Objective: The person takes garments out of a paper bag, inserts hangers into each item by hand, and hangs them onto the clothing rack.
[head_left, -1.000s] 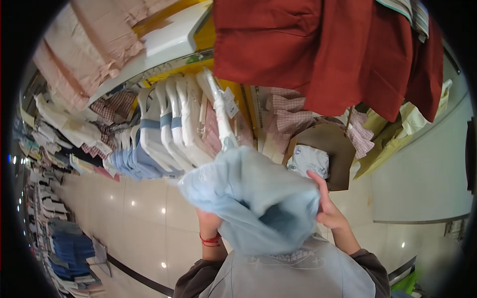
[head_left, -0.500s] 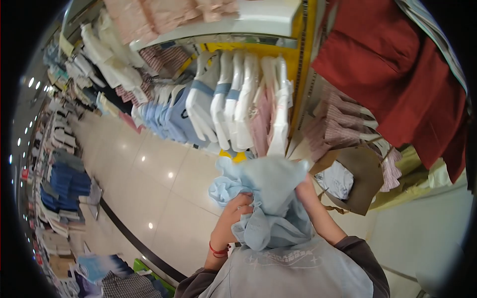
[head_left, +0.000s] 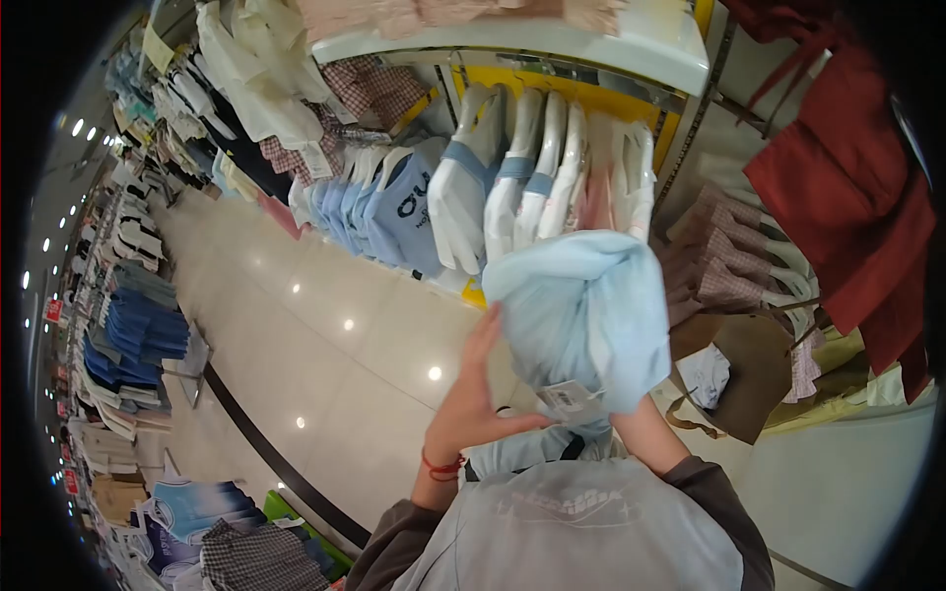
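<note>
Head view: blue garment (head_left: pixel 591 305) now shows tag (head_left: pixel 569 398); left fingers (head_left: pixel 481 347) spread wide; right fingers hidden, cannot tell.

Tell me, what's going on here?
In what looks like a clothes shop, a person is handling a light-blue garment with a tag on it. The left hand is open beside it, thumb spread; the right hand is hidden by the cloth. Beyond, clothes hang on a rail.
</note>
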{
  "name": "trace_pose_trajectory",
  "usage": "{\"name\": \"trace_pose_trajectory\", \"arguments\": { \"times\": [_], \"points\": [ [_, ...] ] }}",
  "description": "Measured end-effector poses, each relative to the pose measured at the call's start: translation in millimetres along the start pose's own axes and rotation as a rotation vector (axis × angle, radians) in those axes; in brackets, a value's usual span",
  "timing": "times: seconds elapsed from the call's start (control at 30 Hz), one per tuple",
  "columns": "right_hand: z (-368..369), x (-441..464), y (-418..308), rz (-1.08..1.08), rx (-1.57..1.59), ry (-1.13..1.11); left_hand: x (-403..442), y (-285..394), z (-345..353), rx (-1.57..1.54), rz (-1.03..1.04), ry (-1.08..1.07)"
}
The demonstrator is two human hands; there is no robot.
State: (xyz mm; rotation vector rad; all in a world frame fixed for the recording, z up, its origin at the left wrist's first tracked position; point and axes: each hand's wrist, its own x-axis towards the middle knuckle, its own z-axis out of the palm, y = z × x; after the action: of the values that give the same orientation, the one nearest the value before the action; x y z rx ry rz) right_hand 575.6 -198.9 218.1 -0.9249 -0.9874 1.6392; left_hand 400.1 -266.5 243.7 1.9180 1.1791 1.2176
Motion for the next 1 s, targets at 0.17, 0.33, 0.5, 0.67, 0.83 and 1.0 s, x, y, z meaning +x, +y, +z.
{"name": "trace_pose_trajectory", "arguments": {
  "times": [0.17,0.33,0.5,0.67,0.83,1.0],
  "points": [
    [56,27,15,0.141,-0.071,-0.190,21,-31,-19,0.316,0.197,0.126],
    [70,62,87,0.349,0.225,-0.425,27,-64,-78,0.126,0.118,0.226],
    [97,78,94,0.309,-0.121,-0.559,8,-130,-130,-0.242,-0.296,0.059],
    [123,97,95,0.193,-0.354,-0.343,-27,-131,-127,-0.854,-0.662,0.971],
    [141,117,117,-0.107,-0.655,-0.336,-28,-163,-147,-0.938,-0.472,0.889],
    [188,154,122,-0.296,-0.537,-0.614,-10,-165,-162,-0.594,-0.637,0.834]
  ]
}}
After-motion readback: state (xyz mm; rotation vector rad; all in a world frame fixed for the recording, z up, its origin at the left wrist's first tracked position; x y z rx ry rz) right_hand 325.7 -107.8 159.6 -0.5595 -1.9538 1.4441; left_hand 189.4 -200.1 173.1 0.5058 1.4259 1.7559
